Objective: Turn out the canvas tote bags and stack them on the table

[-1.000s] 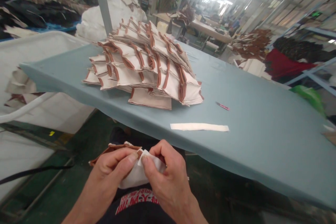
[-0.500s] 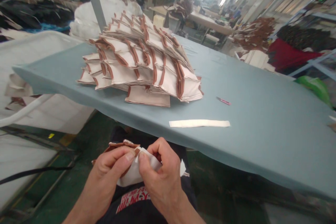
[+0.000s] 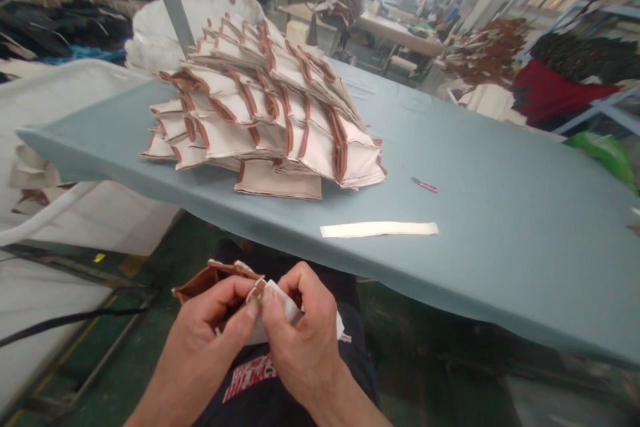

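Note:
Over my lap, both hands pinch a sewn fabric piece [image 3: 215,276] with a white side and a brown side. My left hand [image 3: 213,323] is closed on its brown-edged part, thumb and forefinger at a small folded corner. Close beside it, my right hand [image 3: 305,327] grips the white part, the thumb pressed down near the same corner. The fingers cover much of the piece. On the table in front lies a cream fabric strip [image 3: 379,230]. Left of it stands a large stack of white pieces with brown edging [image 3: 280,113].
The blue-grey covered table [image 3: 480,233] runs across in front of me, its near edge just beyond my hands. A small pink-handled cutter or snipper [image 3: 425,185] lies on it. A white cloth-lined cart [image 3: 100,213] stands at the left. Brown material is piled [image 3: 493,47] behind.
The brown side of the fabric piece has opened out more at the left. My left fingers have shifted slightly at the corner. The view has moved a little.

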A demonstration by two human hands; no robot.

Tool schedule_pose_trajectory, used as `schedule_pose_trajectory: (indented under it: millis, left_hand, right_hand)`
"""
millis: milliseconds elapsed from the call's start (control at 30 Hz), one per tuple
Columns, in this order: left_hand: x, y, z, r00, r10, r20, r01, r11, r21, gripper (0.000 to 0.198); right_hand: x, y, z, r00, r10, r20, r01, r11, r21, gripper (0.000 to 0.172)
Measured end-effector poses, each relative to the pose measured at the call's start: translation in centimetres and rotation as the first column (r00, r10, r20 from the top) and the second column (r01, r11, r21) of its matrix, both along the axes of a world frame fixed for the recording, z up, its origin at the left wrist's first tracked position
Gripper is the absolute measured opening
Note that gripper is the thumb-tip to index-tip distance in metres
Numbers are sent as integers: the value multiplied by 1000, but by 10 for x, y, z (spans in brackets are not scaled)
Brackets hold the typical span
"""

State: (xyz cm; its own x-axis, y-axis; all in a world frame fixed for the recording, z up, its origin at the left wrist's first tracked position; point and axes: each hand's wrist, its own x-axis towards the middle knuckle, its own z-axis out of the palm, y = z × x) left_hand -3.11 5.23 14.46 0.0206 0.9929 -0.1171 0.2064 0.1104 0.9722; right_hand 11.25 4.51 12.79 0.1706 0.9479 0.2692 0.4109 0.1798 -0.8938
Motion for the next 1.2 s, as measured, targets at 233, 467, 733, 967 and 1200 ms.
schedule_pose_trajectory:
  millis: [233,467,733,967,1200]
  left_hand:
    - [-2,-19,-14,999,24,-45,-25,999,-23,25]
    - [-3,-30,-25,992,100,74,-99,995,-17,22]
    - [-18,-35,-47,962,18,273,-1,998,-61,21]
    - [-23,-11,-36,920,-130,369,194,971,-142,21]
    - [-22,1,15,945,-325,-24,326,942,77,24]
  right_hand:
    - [3,-3,-2,993,82,-86,-92,988,-126,25]
    - [8,0,-6,760,216,-612,-509,785,-355,39]
    - [5,0,-27,372,-17,-928,-805,492,-332,58]
    - [10,6,-32,366,-12,-931,-842,422,-336,68]
    - [47,27,6,729,557,-398,-651,745,-150,46]
